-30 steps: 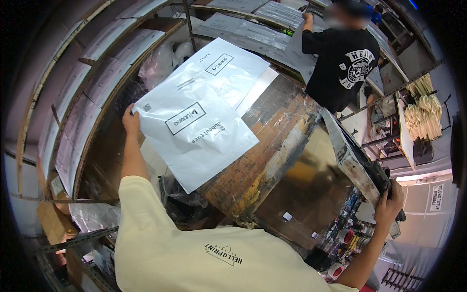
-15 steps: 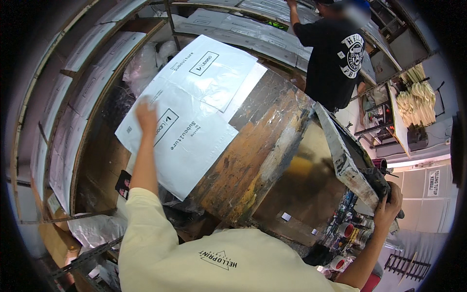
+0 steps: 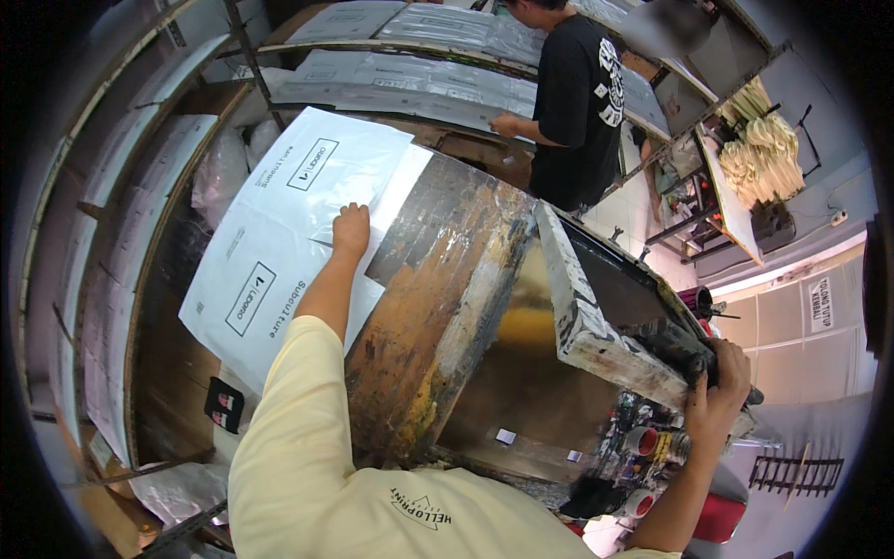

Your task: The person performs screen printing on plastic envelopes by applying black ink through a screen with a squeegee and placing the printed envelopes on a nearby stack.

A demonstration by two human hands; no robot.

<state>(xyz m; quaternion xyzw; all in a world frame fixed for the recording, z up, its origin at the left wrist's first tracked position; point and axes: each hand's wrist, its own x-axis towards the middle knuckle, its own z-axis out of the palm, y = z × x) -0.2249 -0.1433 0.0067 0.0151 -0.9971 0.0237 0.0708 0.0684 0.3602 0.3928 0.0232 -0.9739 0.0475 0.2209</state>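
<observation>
Several shelves (image 3: pixel 154 196) on the left carry flat white packages, as I see it through the head camera. Below them, near the sleeve of my left arm, lies a small black cloth (image 3: pixel 223 404) with pink marks. Next comes a white plastic bag (image 3: pixel 251 265) with black print, spread flat over the left part of a worn wooden board (image 3: pixel 414 279). My left hand (image 3: pixel 351 230) is on its right side, fingers curled under; I cannot tell whether they pinch the plastic. Beyond the board a co-worker (image 3: pixel 573 112) in a black shirt reaches toward a rack of white packages. Right of the board a paint-smeared frame (image 3: pixel 601 354) stands tilted up, with red-and-white pots (image 3: pixel 642 441) below its near edge. My right hand (image 3: pixel 722 389) is wrapped around the frame's near right corner, beside a dark tool (image 3: pixel 669 349).
</observation>
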